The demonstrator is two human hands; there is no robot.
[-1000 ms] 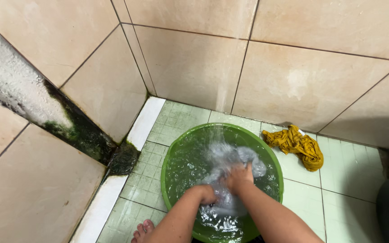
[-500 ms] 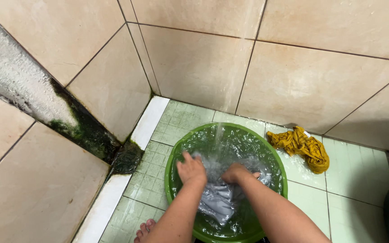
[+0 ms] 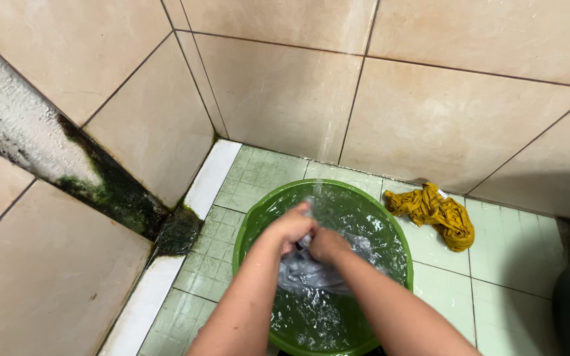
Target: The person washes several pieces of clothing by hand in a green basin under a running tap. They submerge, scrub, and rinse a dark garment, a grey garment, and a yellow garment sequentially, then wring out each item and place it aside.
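Head view: both hands (image 3: 308, 236) now bunched together, clenched on grey cloth (image 3: 305, 271), above green basin (image 3: 256, 217).

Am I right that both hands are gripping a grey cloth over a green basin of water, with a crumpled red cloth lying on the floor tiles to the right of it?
Not quite: the head view shows that the crumpled cloth on the floor tiles is mustard yellow, not red. The rest holds: the left hand and right hand both grip the grey cloth over the green basin of water.

one green basin (image 3: 253, 227), two cloths (image 3: 308, 271)
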